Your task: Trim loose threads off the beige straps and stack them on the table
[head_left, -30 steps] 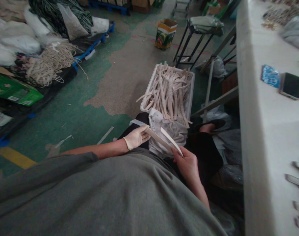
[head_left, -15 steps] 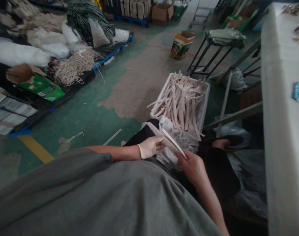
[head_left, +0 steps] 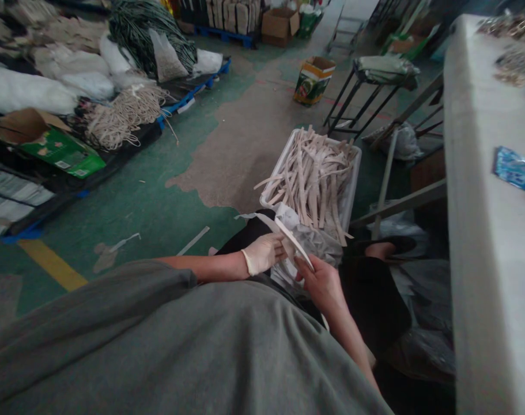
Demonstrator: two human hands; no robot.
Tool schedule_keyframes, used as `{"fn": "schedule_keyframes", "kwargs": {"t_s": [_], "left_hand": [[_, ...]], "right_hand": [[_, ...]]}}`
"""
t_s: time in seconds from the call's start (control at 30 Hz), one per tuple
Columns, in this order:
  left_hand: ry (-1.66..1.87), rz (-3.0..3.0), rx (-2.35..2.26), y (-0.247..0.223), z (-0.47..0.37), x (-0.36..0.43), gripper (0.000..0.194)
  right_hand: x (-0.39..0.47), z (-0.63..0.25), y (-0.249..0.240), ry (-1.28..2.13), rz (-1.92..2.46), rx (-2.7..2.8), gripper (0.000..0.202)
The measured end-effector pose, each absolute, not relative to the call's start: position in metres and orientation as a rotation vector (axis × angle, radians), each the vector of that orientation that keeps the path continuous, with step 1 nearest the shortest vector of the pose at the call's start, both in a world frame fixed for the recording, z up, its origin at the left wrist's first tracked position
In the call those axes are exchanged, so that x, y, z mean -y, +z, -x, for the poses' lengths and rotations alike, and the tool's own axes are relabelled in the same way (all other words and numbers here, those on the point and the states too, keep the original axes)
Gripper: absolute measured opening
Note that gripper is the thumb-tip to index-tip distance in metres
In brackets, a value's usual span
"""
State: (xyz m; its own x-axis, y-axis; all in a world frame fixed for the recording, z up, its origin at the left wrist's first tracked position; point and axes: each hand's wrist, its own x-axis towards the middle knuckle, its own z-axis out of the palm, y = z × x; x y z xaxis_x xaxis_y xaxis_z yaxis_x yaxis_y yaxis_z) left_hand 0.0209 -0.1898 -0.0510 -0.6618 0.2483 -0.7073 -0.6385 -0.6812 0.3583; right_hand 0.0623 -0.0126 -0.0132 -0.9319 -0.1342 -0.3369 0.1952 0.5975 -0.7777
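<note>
Two hands met over the person's lap, just past the grey shirt (head_left: 180,346): the left hand (head_left: 264,258), in a thin pale glove, and the bare right hand (head_left: 320,282) both gripped the same pale beige flat strip (head_left: 293,239), each pinching one stretch of it, apparently so that it stayed taut between them and could be looked over or worked. That strip was long, narrow and thin, slightly bowed, with one end trailing out to the left above the knee. Beneath it a crumpled translucent plastic bag (head_left: 316,242) sat on the lap, probably placed there to keep pieces within easy reach. Just beyond the knees a white plastic crate (head_left: 352,184) stood on the floor, heaped with many more beige strips (head_left: 314,178) lying crosswise. To the right ran the edge of a long white bench (head_left: 473,230). Farther off, a green and yellow cardboard box (head_left: 313,79) stood open on the worn green floor (head_left: 136,196).
</note>
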Motion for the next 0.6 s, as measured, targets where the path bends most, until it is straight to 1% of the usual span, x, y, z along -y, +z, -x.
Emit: {"fn": "schedule_keyframes", "kwargs": {"t_s": [0.1,0.17,0.3,0.5,0.6], "left_hand": [[2.447,0.913,-0.831,-0.047,-0.009,0.196,0.011],[2.45,0.889,-0.815,-0.047,-0.008,0.199,0.012],[2.339,0.887,-0.773,-0.051,-0.025,0.192,0.013],[2.211,0.871,-0.72,-0.053,-0.047,0.177,0.013],[2.186,0.813,-0.722,-0.052,-0.046,0.175,0.016]], "right_hand": [[0.006,-0.062,-0.013,-1.336,-0.144,-2.398,0.049],[-0.001,-0.062,-0.011,-1.333,-0.138,-2.4,0.05],[-0.004,-0.064,-0.006,-1.293,-0.069,-2.427,0.046],[-0.001,-0.062,-0.004,-1.114,0.017,-2.553,0.049],[0.005,-0.059,-0.008,-1.157,-0.001,-2.539,0.046]]}}
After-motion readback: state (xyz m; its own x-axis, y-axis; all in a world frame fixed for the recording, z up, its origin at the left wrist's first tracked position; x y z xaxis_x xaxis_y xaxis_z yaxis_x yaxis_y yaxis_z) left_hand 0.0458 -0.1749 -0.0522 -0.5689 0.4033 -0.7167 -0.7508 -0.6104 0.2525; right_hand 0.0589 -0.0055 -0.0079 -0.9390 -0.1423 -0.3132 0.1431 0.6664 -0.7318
